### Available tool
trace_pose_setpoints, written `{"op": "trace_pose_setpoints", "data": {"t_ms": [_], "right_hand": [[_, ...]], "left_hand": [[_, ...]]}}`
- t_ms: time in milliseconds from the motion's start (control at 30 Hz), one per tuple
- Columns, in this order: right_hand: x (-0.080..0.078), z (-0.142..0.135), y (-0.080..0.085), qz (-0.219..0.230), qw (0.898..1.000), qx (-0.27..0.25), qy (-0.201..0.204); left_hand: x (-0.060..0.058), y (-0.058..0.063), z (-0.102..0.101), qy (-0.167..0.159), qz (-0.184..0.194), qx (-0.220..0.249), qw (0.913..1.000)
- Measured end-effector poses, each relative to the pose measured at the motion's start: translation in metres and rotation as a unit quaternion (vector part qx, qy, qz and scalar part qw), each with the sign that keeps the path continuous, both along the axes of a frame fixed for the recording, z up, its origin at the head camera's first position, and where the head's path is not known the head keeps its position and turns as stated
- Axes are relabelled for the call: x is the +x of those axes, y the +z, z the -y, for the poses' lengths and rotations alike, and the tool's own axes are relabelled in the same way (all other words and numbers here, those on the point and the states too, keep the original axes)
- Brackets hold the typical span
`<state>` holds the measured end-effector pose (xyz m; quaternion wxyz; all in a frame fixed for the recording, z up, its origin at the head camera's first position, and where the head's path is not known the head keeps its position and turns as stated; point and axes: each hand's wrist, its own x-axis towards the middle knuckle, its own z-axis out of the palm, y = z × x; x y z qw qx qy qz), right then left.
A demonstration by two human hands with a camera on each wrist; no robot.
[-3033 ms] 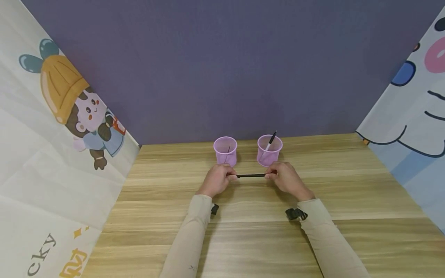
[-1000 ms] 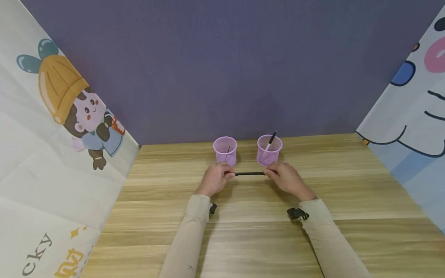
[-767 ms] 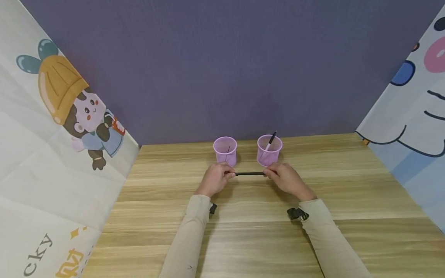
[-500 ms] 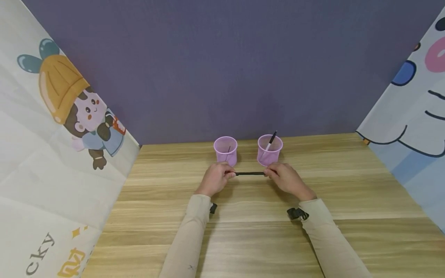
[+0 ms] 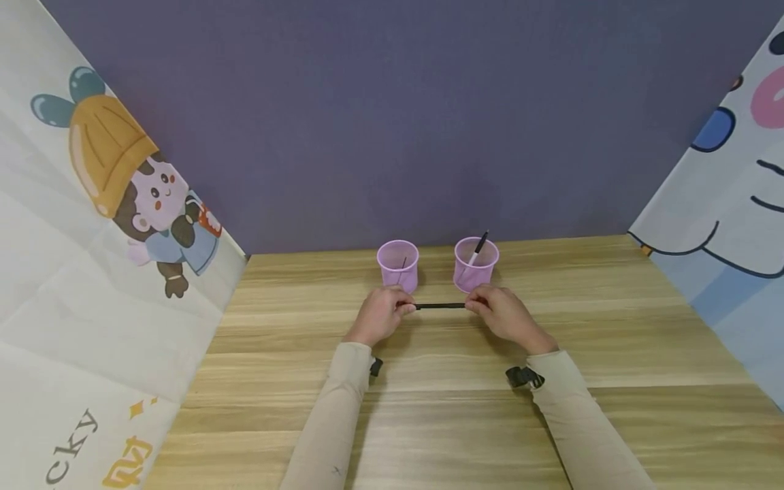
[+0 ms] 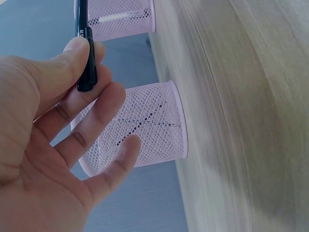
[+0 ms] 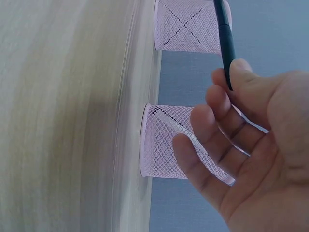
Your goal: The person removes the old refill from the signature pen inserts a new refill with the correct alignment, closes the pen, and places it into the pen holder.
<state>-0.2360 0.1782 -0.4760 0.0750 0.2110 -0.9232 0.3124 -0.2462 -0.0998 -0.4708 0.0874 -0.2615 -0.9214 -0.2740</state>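
A black pen (image 5: pixel 441 306) is held level between my two hands, just above the table. My left hand (image 5: pixel 378 316) pinches its left end between thumb and index finger; in the left wrist view the pen's clip (image 6: pixel 89 46) shows by the thumb. At the other end, my right hand (image 5: pixel 505 314) pinches the tapered black tip. The other fingers of both hands spread loosely. Behind my left hand stands a pink mesh cup (image 5: pixel 392 275) with thin dark lines across it. Behind my right hand, a second pink mesh cup (image 5: pixel 463 278) holds a black-and-white pen (image 5: pixel 480 243), leaning right.
The wood-grain table (image 5: pixel 453 422) runs back to a dark blue-grey wall panel (image 5: pixel 392 122) close behind the cups. White printed sheets with cartoon figures line the left side (image 5: pixel 73 306) and right side (image 5: pixel 735 292).
Over three seconds both hands have shifted slightly toward the cups, carrying the black pen with them. In the last second they stay nearly still. The cups have not moved.
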Motion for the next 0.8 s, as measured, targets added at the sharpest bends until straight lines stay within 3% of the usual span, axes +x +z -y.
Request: {"op": "trace_pose_setpoints", "data": {"t_ms": [800], "right_hand": [[0.0012, 0.0008, 0.0015, 0.004, 1.000, -0.007, -0.002]], "left_hand": [[0.0001, 0.0012, -0.0003, -0.001, 0.002, 0.000, 1.0000]]}}
